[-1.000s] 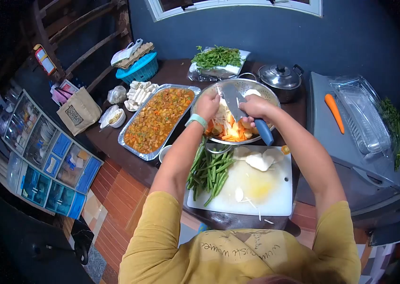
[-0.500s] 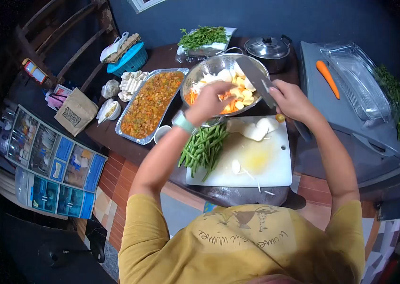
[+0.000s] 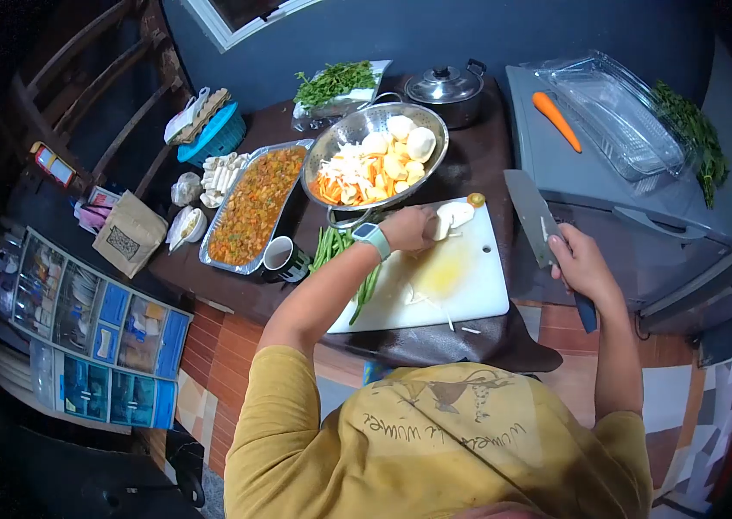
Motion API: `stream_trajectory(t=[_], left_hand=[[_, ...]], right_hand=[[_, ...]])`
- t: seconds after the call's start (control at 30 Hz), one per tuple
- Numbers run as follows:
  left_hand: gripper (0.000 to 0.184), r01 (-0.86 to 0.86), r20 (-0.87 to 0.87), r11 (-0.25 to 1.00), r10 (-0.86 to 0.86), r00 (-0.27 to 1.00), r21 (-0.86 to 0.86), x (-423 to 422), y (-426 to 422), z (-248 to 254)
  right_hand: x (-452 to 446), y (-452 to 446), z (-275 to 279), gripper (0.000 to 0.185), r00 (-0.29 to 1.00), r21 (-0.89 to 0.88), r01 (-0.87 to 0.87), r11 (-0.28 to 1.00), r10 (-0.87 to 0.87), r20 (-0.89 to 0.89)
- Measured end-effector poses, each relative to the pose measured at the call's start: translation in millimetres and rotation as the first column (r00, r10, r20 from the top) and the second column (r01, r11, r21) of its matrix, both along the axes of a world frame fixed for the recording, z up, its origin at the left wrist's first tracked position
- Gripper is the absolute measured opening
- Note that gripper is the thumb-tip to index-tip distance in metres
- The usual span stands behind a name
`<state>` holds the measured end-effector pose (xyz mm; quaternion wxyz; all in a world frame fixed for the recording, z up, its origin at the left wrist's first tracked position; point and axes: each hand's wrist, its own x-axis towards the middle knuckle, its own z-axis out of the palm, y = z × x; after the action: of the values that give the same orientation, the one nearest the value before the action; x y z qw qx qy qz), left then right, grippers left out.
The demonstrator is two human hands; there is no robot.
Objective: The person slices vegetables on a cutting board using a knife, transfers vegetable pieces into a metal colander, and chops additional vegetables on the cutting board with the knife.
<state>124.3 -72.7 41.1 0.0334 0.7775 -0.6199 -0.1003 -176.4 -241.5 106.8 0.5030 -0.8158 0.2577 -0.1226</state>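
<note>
The white vegetable (image 3: 455, 213) lies in pieces near the far edge of the cutting board (image 3: 480, 285), just beside a small round orange-brown piece (image 3: 476, 199). The left hand (image 3: 409, 228) is at the nearest piece with its fingers bent; the fingertips are partly hidden, so I cannot tell whether they pinch it or only touch it. The right hand (image 3: 580, 262) is wrapped around the handle of a broad knife (image 3: 530, 212), held to the right of the board with the blade pointing up and away. Thin white shreds lie on the board around a yellow stain, and green beans (image 3: 329, 246) lie along its left side, partly behind the left forearm.

Beyond the board, a metal colander (image 3: 350, 131) holds orange and yellow pieces, white shreds and whole white rounds. To its left on the brown bench (image 3: 470, 348) are a cup (image 3: 279, 253) and a foil tray (image 3: 229, 265) of stew. A lidded pot (image 3: 446, 89) stands behind the colander; a carrot (image 3: 557, 121) lies on the grey cabinet (image 3: 526, 112) at right.
</note>
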Motion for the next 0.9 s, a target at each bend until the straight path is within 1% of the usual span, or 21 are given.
stream_trajectory(t=[0.03, 0.07, 0.1, 0.17, 0.2, 0.23, 0.27, 0.3, 0.33, 0.4, 0.43, 0.47, 0.53, 0.57, 0.63, 0.7, 0.73, 0.8, 0.83, 0.87, 0.9], left_hand=[[0.058, -0.044, -0.097, 0.996, 0.036, 0.995, -0.080, 0.5, 2.8, -2.4], [0.066, -0.100, -0.141, 0.993, 0.090, 0.986, -0.064, 0.7, 4.6, -4.5], [0.066, -0.098, -0.137, 0.994, 0.089, 0.987, -0.055, -6.0, 5.9, 1.9], [0.060, -0.260, -0.341, 0.965, 0.240, 0.909, -0.014, -16.6, 7.1, 13.6], [0.060, -0.260, -0.336, 0.965, 0.243, 0.910, -0.007, -13.9, 5.5, 12.9], [0.055, -0.245, -0.309, 0.969, 0.223, 0.925, -0.031, -10.0, 4.7, 9.3], [0.050, -0.231, -0.284, 0.972, 0.207, 0.936, -0.053, -8.6, 6.1, 5.8], [0.038, -0.271, -0.302, 0.958, 0.233, 0.924, -0.089, -16.7, 6.9, 13.0], [0.038, -0.278, -0.306, 0.957, 0.240, 0.921, -0.085, -17.9, 8.2, 15.6], [0.031, -0.347, -0.438, 0.919, 0.237, 0.867, -0.188, -20.5, 15.3, 17.8], [0.025, -0.346, -0.385, 0.916, 0.251, 0.888, -0.202, -29.8, 20.3, 33.5], [0.022, -0.341, -0.431, 0.906, 0.210, 0.877, -0.252, -31.3, 28.3, 37.7], [0.023, -0.353, -0.531, 0.856, 0.113, 0.840, -0.377, -38.3, 45.8, 48.1], [0.027, -0.425, -0.564, 0.838, 0.178, 0.806, -0.343, -45.6, 56.2, 59.8], [0.037, -0.536, -0.621, 0.786, 0.262, 0.739, -0.307, -62.9, 76.0, 83.8], [0.034, -0.611, -0.675, 0.714, 0.267, 0.688, -0.341, -66.2, 98.1, 77.3], [0.029, -0.661, -0.717, 0.694, 0.303, 0.628, -0.285, -70.8, 108.7, 75.9], [0.024, -0.659, -0.735, 0.688, 0.271, 0.622, -0.304, -68.9, 128.3, 42.5], [0.017, -0.684, -0.794, 0.683, 0.255, 0.551, -0.256, -77.2, 131.0, 33.1], [0.018, -0.652, -0.753, 0.709, 0.267, 0.601, -0.269, -84.0, 131.1, 21.5], [0.019, -0.674, -0.793, 0.732, 0.350, 0.499, -0.101, -93.5, 127.6, 22.8]], right_hand=[[-5.9, -2.1, -6.6, 0.021, 1.000, 0.010, 0.001, 1.000, -0.001, 0.002], [-11.3, -4.1, -12.7, 0.021, 1.000, -0.014, -0.013, 1.000, 0.014, 0.019], [-15.2, -5.1, -17.5, 0.021, 0.999, -0.038, -0.026, 0.999, 0.027, 0.037], [-19.0, -4.8, -24.6, 0.021, 1.000, -0.027, -0.026, 0.999, 0.026, 0.018], [-18.7, -4.9, -26.7, 0.022, 1.000, -0.023, -0.029, 0.999, 0.029, -0.005], [-18.9, 2.0, -13.1, 0.022, 0.993, 0.019, -0.018, 1.000, 0.020, -0.116], [-18.0, 4.4, -19.6, 0.022, 0.993, -0.042, -0.065, 0.997, 0.061, -0.098], [-16.2, 8.8, -20.8, 0.023, 0.991, -0.106, -0.112, 0.988, 0.104, -0.083], [-16.9, 15.5, -11.8, 0.023, 0.975, 0.018, -0.178, 0.984, 0.179, -0.130], [-10.7, 30.7, -5.7, 0.023, 0.906, 0.087, -0.349, 0.933, 0.359, -0.225], [-4.4, 41.1, -2.3, 0.023, 0.842, 0.112, -0.445, 0.888, 0.458, -0.284], [2.7, 50.1, -10.4, 0.023, 0.772, 0.021, -0.599, 0.800, 0.585, -0.248], [22.8, 78.1, -23.8, 0.024, 0.666, 0.034, -0.715, 0.699, 0.695, -0.271], [32.8, 90.0, -27.6, 0.024, 0.622, 0.018, -0.758, 0.652, 0.731, -0.281], [54.2, 107.1, -39.9, 0.024, 0.612, 0.005, -0.767, 0.642, 0.734, -0.294], [67.2, 110.4, -43.5, 0.023, 0.624, -0.022, -0.760, 0.650, 0.719, -0.306], [71.1, 107.0, -42.0, 0.023, 0.663, -0.048, -0.723, 0.690, 0.672, -0.329], [74.7, 92.1, -48.1, 0.021, 0.736, -0.103, -0.644, 0.758, 0.577, -0.355], [72.9, 84.2, -50.5, 0.020, 0.772, -0.144, -0.600, 0.787, 0.523, -0.362], [71.4, 77.8, -51.0, 0.020, 0.805, -0.186, -0.555, 0.811, 0.467, -0.367], [69.8, 74.7, -49.1, 0.019, 0.813, -0.203, -0.536, 0.819, 0.436, -0.387]])
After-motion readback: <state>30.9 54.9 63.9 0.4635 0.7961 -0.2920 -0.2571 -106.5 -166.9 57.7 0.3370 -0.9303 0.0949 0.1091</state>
